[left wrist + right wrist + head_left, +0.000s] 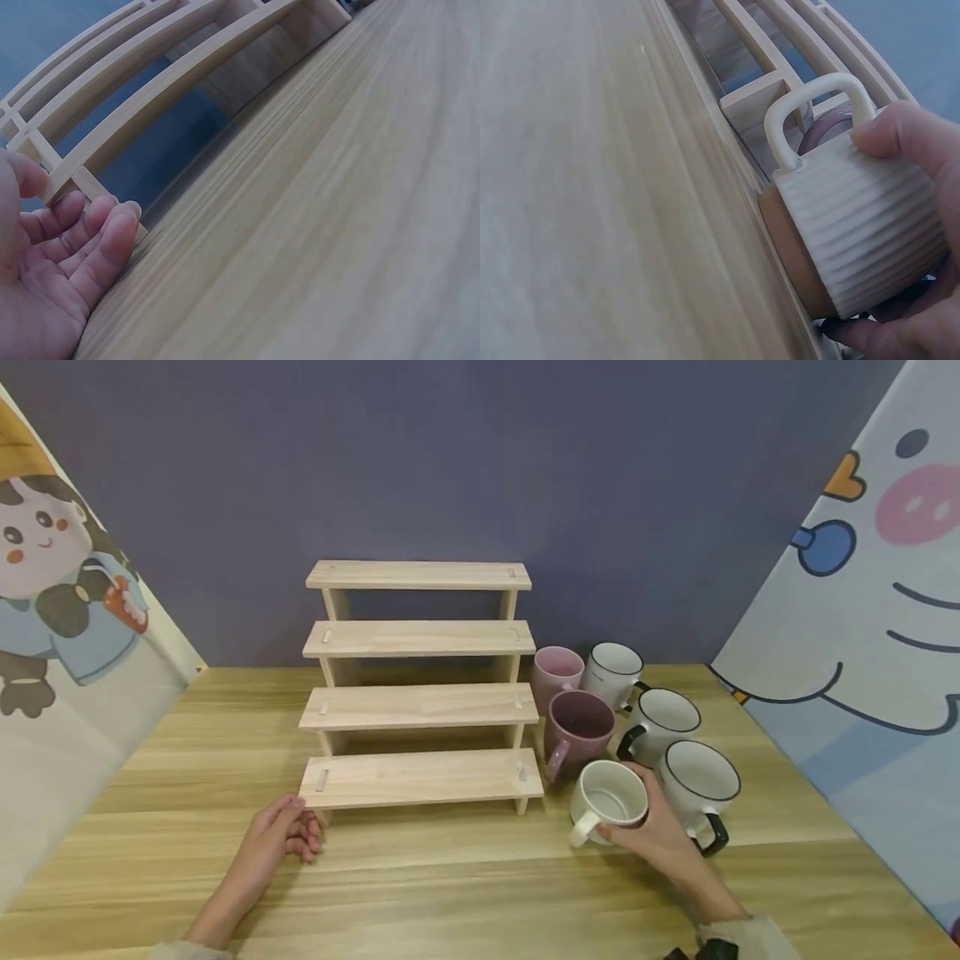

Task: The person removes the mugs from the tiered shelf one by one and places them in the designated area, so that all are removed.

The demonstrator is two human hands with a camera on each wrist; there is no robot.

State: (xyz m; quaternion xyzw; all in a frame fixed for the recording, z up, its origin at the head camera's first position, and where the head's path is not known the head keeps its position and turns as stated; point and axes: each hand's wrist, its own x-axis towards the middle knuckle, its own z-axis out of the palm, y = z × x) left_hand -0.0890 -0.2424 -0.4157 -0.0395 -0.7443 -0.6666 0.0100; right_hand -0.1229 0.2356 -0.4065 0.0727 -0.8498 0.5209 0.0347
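Note:
In the head view my right hand (pixel 651 827) grips a cream mug (pixel 611 802) round its side, the handle pointing toward the front left. The right wrist view shows ribbed walls and a bare brown base on this mug (pixel 862 225), with the thumb close to the handle. My left hand (pixel 273 835) holds the front left corner of a four-step wooden display rack (pixel 420 781). Seen from the left wrist, the thumb lies at the end of the lowest board (pixel 142 109) and the fingers curl beneath it, against the leg.
Right of the rack stand a pink mug (pixel 555 668) and a mauve mug (pixel 576 735). Farther right are three white mugs with dark rims: a back one (pixel 611 675), a middle one (pixel 663 722) and a front one (pixel 697 785). A dark wall (pixel 450 460) rises behind the table (pixel 450 893).

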